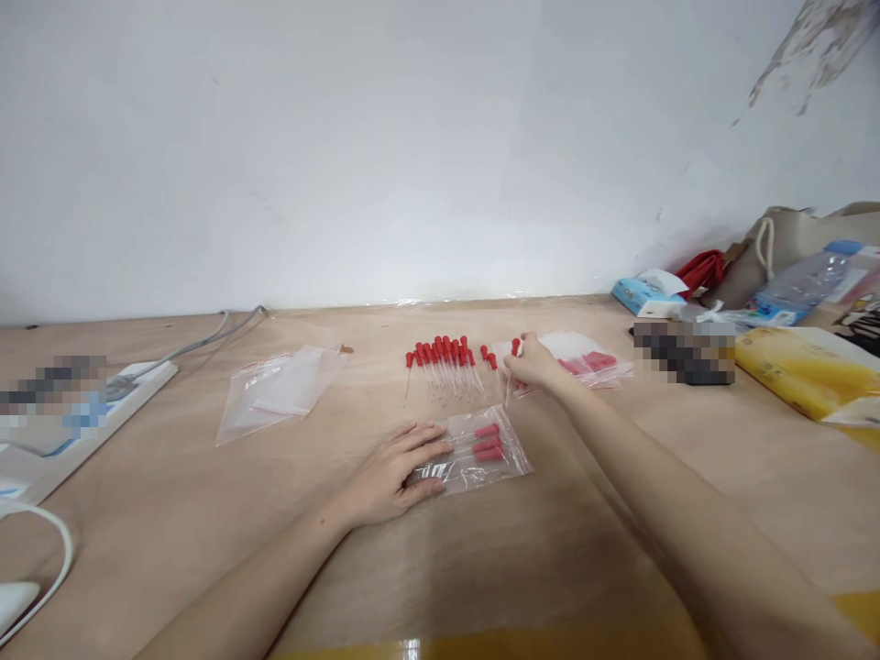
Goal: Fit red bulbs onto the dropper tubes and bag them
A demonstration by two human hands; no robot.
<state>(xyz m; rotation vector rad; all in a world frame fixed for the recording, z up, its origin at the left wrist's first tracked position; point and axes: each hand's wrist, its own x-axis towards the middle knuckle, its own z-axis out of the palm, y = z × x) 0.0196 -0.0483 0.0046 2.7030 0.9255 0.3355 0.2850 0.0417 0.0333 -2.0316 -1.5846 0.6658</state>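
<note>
My left hand (395,477) lies palm down with its fingers spread on the left end of a clear zip bag (457,475). Several droppers with red rubber bulbs (489,445) show through that bag. Further back, my right hand (533,362) is closed in a pinch on a dropper (515,347), whose thin tube points down toward the table. Just left of it is a row of loose droppers (450,353), red bulbs to the back. Filled zip bags (591,362) with red bulbs inside are stacked beyond the right hand, partly behind it.
Flat clear bags (281,385) lie at left. A power strip (137,394) with a grey cable stands further left. At right are a blurred dark object (687,353), a yellow pack (811,371), a blue tissue pack (650,295) and a plastic bottle (804,280). A wall (412,165) bounds the back.
</note>
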